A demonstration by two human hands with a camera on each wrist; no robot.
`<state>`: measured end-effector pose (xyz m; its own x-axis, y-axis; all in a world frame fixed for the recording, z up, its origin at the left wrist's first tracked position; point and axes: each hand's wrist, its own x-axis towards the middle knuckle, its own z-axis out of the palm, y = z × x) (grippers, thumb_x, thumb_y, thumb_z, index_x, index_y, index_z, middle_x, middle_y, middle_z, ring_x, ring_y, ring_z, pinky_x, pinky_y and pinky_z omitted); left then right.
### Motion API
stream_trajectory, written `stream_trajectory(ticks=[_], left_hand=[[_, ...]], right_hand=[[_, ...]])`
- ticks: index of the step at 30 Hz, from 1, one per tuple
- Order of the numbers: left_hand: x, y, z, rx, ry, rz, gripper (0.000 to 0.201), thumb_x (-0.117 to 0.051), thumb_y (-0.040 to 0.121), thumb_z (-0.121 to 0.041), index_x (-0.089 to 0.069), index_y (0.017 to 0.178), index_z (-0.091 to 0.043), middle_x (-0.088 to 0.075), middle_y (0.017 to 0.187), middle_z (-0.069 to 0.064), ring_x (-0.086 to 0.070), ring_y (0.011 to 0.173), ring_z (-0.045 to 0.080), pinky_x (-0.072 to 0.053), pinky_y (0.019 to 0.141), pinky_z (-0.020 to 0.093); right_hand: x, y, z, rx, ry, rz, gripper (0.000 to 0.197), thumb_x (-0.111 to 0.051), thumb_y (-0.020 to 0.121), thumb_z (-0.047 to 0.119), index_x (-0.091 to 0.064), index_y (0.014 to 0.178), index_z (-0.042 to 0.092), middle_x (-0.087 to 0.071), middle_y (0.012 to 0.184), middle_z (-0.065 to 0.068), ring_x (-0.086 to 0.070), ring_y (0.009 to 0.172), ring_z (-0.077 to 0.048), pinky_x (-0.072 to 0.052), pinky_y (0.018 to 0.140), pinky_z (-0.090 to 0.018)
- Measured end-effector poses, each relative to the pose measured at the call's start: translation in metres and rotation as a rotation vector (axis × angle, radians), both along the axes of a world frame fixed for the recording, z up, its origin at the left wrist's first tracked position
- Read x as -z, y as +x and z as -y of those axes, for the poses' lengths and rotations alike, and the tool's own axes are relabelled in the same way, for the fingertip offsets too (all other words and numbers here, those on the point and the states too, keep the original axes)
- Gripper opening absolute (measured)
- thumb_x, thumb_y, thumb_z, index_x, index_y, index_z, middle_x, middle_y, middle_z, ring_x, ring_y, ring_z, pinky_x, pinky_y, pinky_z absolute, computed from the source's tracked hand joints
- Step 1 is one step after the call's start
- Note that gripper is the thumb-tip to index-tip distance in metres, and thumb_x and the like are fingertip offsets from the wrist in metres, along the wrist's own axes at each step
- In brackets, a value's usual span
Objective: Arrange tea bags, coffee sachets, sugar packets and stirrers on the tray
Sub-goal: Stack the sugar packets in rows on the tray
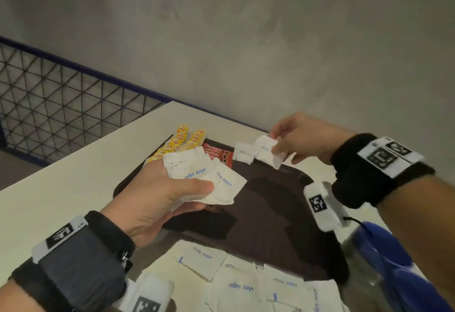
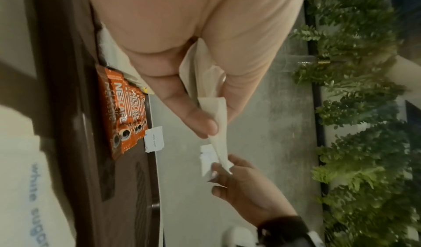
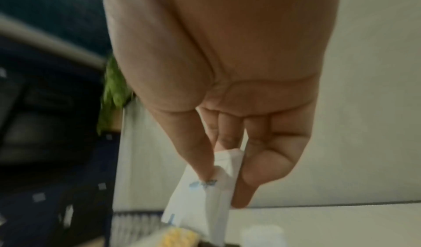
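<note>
1. Your right hand (image 1: 298,137) pinches one white sugar packet (image 1: 267,151) between thumb and fingers, above the far rim of the brown tray (image 1: 278,215).
2. Another packet (image 1: 242,154) lies just left of it on that rim, beside the Nescafe sachets (image 1: 219,153).
3. Your left hand (image 1: 157,193) clamps a fan of sugar packets (image 1: 202,179) over the tray's left side.
4. The pinched packet is flat, crinkled, blue-lettered; it hangs down towards the tray.
</note>
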<state>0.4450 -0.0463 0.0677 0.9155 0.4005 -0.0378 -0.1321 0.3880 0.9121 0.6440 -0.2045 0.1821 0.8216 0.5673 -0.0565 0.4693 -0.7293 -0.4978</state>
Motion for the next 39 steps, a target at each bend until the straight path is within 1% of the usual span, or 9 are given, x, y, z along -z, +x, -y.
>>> stream_trajectory(ticks=[3, 8, 12, 18, 24, 28, 32, 36, 39], left_hand=[[0.002, 0.001, -0.003, 0.019, -0.042, -0.015, 0.051, -0.076, 0.080, 0.006, -0.065, 0.124, -0.017, -0.080, 0.106, 0.006, -0.078, 0.091, 0.023, -0.061, 0.058, 0.026], [0.009, 0.008, -0.006, 0.061, -0.046, -0.032, 0.047, -0.077, 0.080, 0.004, -0.066, 0.121, -0.017, -0.080, 0.103, 0.006, -0.079, 0.090, 0.024, -0.062, 0.060, 0.027], [0.013, 0.013, -0.010, 0.044, -0.059, -0.035, 0.043, -0.075, 0.081, 0.006, -0.067, 0.117, -0.015, -0.081, 0.099, 0.006, -0.079, 0.085, 0.023, -0.060, 0.056, 0.025], [0.015, 0.013, -0.014, 0.058, -0.058, -0.013, 0.046, -0.077, 0.079, 0.004, -0.068, 0.119, -0.016, -0.080, 0.102, 0.006, -0.079, 0.088, 0.024, -0.059, 0.057, 0.024], [0.014, 0.013, -0.017, 0.046, -0.055, 0.013, 0.049, -0.076, 0.078, 0.004, -0.068, 0.121, -0.018, -0.080, 0.103, 0.006, -0.079, 0.088, 0.025, -0.059, 0.056, 0.024], [0.015, 0.014, -0.015, 0.056, -0.044, 0.014, 0.050, -0.077, 0.078, 0.003, -0.068, 0.122, -0.018, -0.080, 0.105, 0.006, -0.079, 0.090, 0.025, -0.059, 0.058, 0.025], [0.015, 0.013, -0.016, 0.045, -0.030, 0.025, 0.049, -0.077, 0.079, 0.004, -0.067, 0.123, -0.017, -0.080, 0.106, 0.006, -0.078, 0.091, 0.027, -0.060, 0.059, 0.026], [0.018, 0.014, -0.019, 0.017, -0.010, 0.018, 0.052, -0.079, 0.079, 0.004, -0.067, 0.123, -0.019, -0.079, 0.108, 0.004, -0.078, 0.094, 0.026, -0.062, 0.062, 0.029], [0.017, 0.013, -0.019, 0.014, -0.004, 0.026, 0.054, -0.080, 0.078, 0.005, -0.067, 0.125, -0.018, -0.079, 0.111, 0.004, -0.078, 0.096, 0.026, -0.062, 0.066, 0.031]], right_hand=[[0.015, 0.036, -0.028, -0.007, -0.211, 0.010, 0.017, -0.072, 0.090, 0.004, -0.070, 0.105, 0.010, -0.075, 0.101, -0.012, -0.071, 0.079, -0.021, -0.063, 0.075, -0.037], [0.040, 0.075, -0.060, 0.033, -0.110, -0.033, 0.019, -0.070, 0.089, -0.004, -0.071, 0.107, 0.000, -0.072, 0.095, -0.014, -0.070, 0.075, -0.022, -0.062, 0.063, -0.028], [0.061, 0.091, -0.075, 0.032, -0.188, -0.041, 0.021, -0.072, 0.088, -0.003, -0.071, 0.108, 0.001, -0.070, 0.093, -0.010, -0.074, 0.082, -0.024, -0.064, 0.067, -0.030], [0.072, 0.097, -0.088, 0.019, -0.328, 0.106, 0.025, -0.076, 0.085, 0.000, -0.069, 0.108, 0.008, -0.068, 0.089, -0.005, -0.066, 0.065, -0.012, -0.047, 0.044, -0.017], [0.084, 0.103, -0.087, 0.035, -0.403, 0.378, 0.040, -0.084, 0.080, 0.015, -0.061, 0.113, 0.009, -0.066, 0.112, -0.010, -0.062, 0.097, -0.026, -0.054, 0.079, -0.035], [0.085, 0.103, -0.082, 0.027, -0.382, 0.381, 0.038, -0.080, 0.085, 0.026, -0.061, 0.112, 0.008, -0.064, 0.108, -0.009, -0.058, 0.092, -0.023, -0.051, 0.078, -0.035], [0.072, 0.091, -0.074, 0.032, -0.155, 0.187, 0.029, -0.071, 0.093, 0.033, -0.062, 0.103, 0.007, -0.070, 0.099, -0.011, -0.071, 0.083, -0.023, -0.063, 0.076, -0.039], [0.037, 0.034, -0.067, -0.125, 0.094, -0.192, 0.045, -0.072, 0.090, 0.044, -0.068, 0.107, 0.002, -0.071, 0.092, -0.011, -0.067, 0.073, -0.021, -0.056, 0.066, -0.033], [0.020, -0.008, -0.054, -0.337, 0.024, -0.474, 0.061, -0.079, 0.082, 0.046, -0.065, 0.113, -0.005, -0.070, 0.089, -0.011, -0.064, 0.075, -0.020, -0.052, 0.067, -0.031]])
